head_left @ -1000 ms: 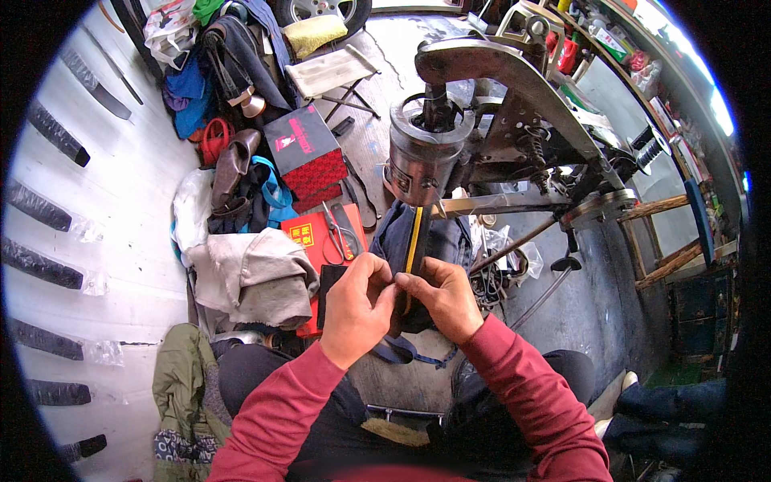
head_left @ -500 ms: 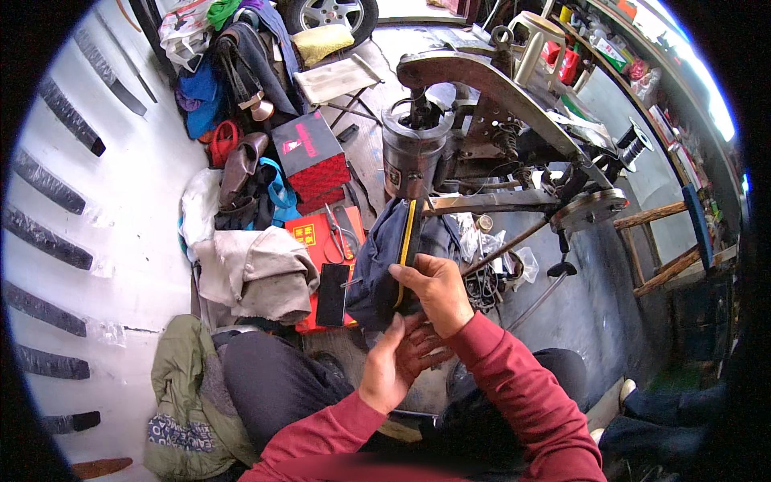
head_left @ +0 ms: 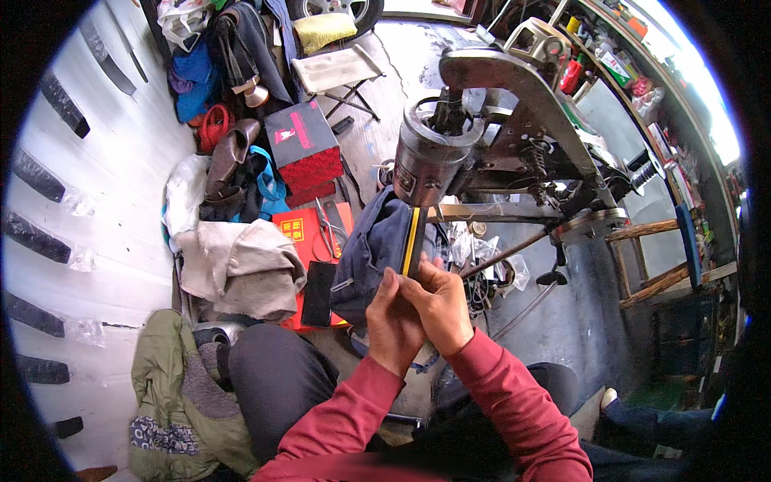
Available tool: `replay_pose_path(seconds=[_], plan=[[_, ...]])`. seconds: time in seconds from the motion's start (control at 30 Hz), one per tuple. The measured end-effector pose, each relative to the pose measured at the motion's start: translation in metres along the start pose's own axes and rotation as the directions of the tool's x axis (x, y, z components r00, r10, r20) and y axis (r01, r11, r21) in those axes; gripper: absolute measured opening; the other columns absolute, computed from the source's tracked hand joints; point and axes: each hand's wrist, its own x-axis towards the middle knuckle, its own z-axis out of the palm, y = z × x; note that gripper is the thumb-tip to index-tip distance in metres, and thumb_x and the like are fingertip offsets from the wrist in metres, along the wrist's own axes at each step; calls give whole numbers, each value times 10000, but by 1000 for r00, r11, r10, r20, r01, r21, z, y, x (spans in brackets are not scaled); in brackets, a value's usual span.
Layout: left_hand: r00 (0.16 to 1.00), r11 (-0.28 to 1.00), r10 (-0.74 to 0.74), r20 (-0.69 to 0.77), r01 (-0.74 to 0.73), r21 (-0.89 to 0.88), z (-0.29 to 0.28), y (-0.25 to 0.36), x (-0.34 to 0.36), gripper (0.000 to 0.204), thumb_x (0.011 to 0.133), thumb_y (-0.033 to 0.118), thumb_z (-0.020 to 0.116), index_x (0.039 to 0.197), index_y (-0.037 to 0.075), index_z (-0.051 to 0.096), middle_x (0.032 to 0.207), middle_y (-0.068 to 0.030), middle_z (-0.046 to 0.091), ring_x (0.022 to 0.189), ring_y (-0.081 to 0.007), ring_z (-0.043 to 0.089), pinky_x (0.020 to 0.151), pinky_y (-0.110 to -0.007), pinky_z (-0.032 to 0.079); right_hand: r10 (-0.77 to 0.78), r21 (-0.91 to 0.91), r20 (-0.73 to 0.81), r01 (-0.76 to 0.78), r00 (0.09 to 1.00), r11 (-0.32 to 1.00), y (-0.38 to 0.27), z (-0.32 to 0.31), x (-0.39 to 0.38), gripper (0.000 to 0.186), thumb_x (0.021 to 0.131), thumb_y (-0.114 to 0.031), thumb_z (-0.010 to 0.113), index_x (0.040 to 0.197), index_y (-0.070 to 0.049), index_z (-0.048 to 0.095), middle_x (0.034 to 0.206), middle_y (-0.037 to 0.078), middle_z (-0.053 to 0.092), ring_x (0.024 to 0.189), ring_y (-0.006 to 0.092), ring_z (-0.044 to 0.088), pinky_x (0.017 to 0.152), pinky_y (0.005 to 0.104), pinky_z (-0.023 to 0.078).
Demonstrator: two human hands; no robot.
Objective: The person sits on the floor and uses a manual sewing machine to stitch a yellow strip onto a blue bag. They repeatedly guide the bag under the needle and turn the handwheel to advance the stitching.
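Note:
A black zipper strip with a yellow line down its middle (head_left: pixel 412 241) runs toward me from under the head of a hand-cranked sewing machine (head_left: pixel 438 149). My right hand (head_left: pixel 442 301) closes on the strip's near end, thumb and fingers pinched together. Pressed against it, my left hand (head_left: pixel 393 325) is closed on that same end; its fingertips are partly hidden. Dark blue cloth, perhaps a bag or garment (head_left: pixel 365 257), hangs beside the strip, below the machine head.
Scissors (head_left: pixel 327 233) and a black phone (head_left: pixel 320 293) lie on a red packet (head_left: pixel 293 241) at the left. Beyond are a beige cloth (head_left: pixel 241 269), a black-and-red box (head_left: pixel 301 140) and a folding stool (head_left: pixel 337 71). A wooden frame (head_left: pixel 650 273) stands right; another person's leg (head_left: pixel 642 422) shows lower right.
My left hand has risen from below, its spread fingers closing on the strip's near end beside my right hand. The view has shifted slightly, and the strip now hangs straighter.

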Motion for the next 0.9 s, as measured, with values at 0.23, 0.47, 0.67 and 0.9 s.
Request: replay_pose_path(seconds=[0.23,0.47,0.67,0.9], plan=[[961,985,111,-254,-73,154,3,8,6,419,948,307,610,1156,-55,648,1126,-138,679,1036,-230,638,979,-351,476,7,255,94,-31,996,967,-5,8,-4,129,940,-62,644,1024,33,666,911,12,683,836,66,592,722,255,506],[935,977,140,-325,-78,198,5,10,4,384,950,295,602,1123,-42,665,1039,-101,683,945,-195,638,908,-315,486,39,270,100,-65,994,961,-6,13,-3,138,931,-57,642,1033,32,665,918,11,682,852,62,586,739,254,503],[924,978,148,-354,-83,194,1,12,5,255,943,250,619,1033,19,678,962,-56,674,858,-155,622,807,-302,495,23,202,94,-41,995,978,-1,13,-3,146,926,-65,643,1037,29,655,910,6,669,870,66,575,734,256,497],[896,962,211,-390,-119,247,18,18,1,168,915,185,654,995,41,683,958,-51,683,852,-161,630,794,-308,500,-138,-88,90,146,986,985,-10,2,1,211,874,-108,717,1013,26,633,861,68,671,802,125,609,723,298,506]])
